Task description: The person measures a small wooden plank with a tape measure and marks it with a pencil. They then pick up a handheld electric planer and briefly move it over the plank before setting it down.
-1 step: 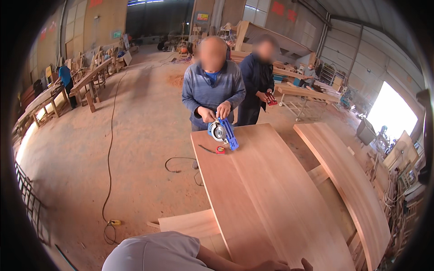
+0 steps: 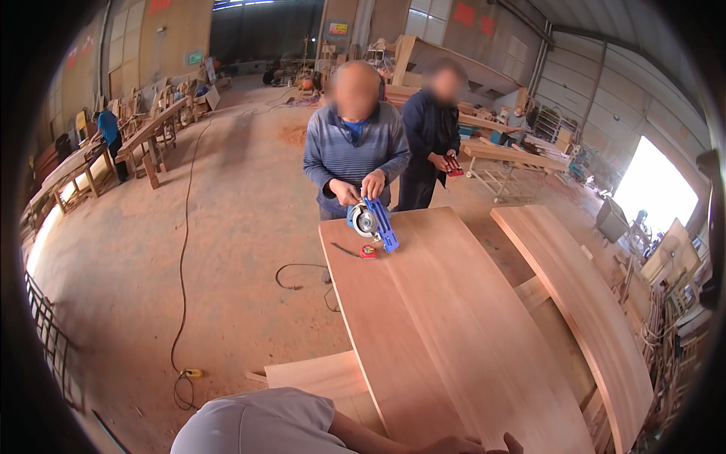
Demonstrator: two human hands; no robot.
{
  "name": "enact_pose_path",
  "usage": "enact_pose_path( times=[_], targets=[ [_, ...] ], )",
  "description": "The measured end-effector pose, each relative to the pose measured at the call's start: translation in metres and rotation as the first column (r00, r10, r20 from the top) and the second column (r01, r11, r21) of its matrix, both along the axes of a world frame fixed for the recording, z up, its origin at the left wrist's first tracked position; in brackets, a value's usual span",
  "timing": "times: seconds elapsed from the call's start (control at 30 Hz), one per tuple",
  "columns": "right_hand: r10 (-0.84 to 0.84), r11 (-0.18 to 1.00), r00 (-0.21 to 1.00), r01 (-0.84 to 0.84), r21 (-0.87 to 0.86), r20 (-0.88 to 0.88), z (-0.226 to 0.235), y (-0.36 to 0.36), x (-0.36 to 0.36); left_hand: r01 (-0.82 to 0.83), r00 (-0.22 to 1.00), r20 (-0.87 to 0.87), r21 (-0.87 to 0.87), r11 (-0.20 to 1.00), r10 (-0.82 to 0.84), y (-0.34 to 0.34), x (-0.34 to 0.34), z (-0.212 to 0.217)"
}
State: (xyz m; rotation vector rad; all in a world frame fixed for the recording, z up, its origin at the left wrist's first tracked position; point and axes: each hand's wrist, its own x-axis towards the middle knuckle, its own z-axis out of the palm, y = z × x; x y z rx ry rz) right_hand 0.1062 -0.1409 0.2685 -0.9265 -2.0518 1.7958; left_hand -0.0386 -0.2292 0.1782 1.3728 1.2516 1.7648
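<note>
At the lower edge, my left hand [image 2: 452, 446] lies low over the broad reddish wooden panel [image 2: 454, 318], largely cut off by the picture's rim. Beside it a finger or two of what looks like my right hand [image 2: 513, 443] show above the same panel. Whether either hand holds anything is hidden. At the panel's far end a co-worker in a striped sweater [image 2: 355, 144] grips a blue circular saw [image 2: 370, 221], tilted so its blade faces me. A red tape measure [image 2: 368, 251] rests on the panel near the saw.
A second, thicker plank [image 2: 578, 310] lies to the right. Another person in dark clothes [image 2: 423, 144] holds a small red case [image 2: 453, 165]. A black cable [image 2: 182, 272] runs along the floor at left, with a yellow connector [image 2: 194, 373]. Workbenches [image 2: 155, 125] and stacked timber stand farther back.
</note>
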Motion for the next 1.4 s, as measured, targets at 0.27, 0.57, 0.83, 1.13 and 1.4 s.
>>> enact_pose_path(
  times=[0.27, 0.57, 0.83, 1.13, 1.4],
  targets=[
    [-0.029, 0.999, 1.000, 0.029, -0.032, 0.010, 0.009, -0.010, -0.001, 0.056, 0.997, 0.045, 0.069, 0.996, -0.059, -0.001, 0.000, 0.001],
    [-0.001, 0.999, 1.000, 0.001, -0.035, -0.001, 0.012, -0.012, -0.004, 0.135, 0.982, 0.126, 0.052, 0.990, -0.140, 0.007, 0.000, -0.016],
    [-0.001, 0.999, 1.000, 0.000, -0.053, -0.015, 0.008, -0.011, -0.003, 0.141, 0.966, 0.231, -0.090, 0.986, -0.117, 0.000, 0.000, 0.002],
    [0.013, 0.999, 1.000, -0.012, -0.045, 0.022, 0.013, -0.012, -0.005, 0.175, 0.943, 0.285, 0.007, 0.985, -0.170, 0.002, 0.001, -0.007],
    [0.039, 0.999, 0.997, -0.042, 0.035, 0.071, 0.013, -0.009, -0.006, 0.179, 0.972, 0.159, -0.039, 0.983, -0.171, 0.004, -0.008, 0.003]
  ],
)
